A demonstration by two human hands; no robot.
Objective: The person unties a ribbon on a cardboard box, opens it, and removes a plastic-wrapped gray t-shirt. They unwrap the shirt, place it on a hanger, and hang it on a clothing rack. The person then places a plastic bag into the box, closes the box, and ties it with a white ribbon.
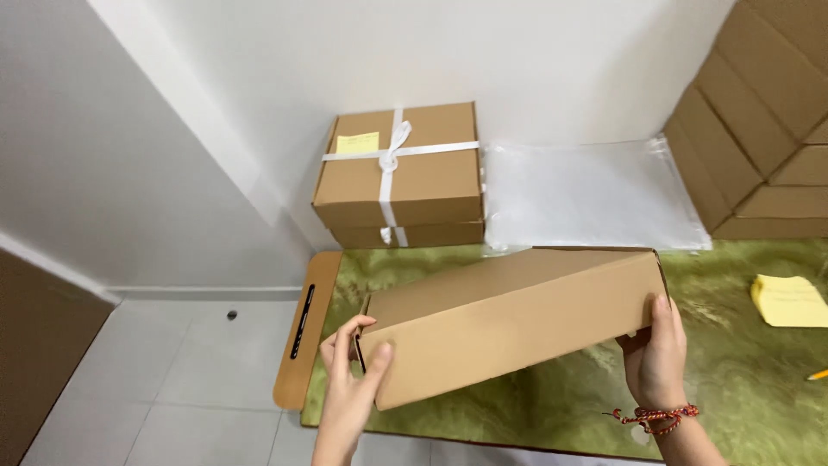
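Both hands grip one plain brown cardboard box (509,324) tilted above the green marbled table (733,380): left hand (349,388) pinching its left end, right hand (655,354) clasping the right. Behind, two ribbon-tied brown boxes (401,177) stacked, one yellow label (357,143) on top; one yellow notepad (789,301) at right.

Plain brown cardboard box (509,324), closed, tilted above green table.

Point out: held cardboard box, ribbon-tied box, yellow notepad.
held cardboard box (509,332): head view, middle of its front panel.
ribbon-tied box (431,177): head view, bare lid right of the ribbon.
yellow notepad (789,302): head view, middle of top sheet.
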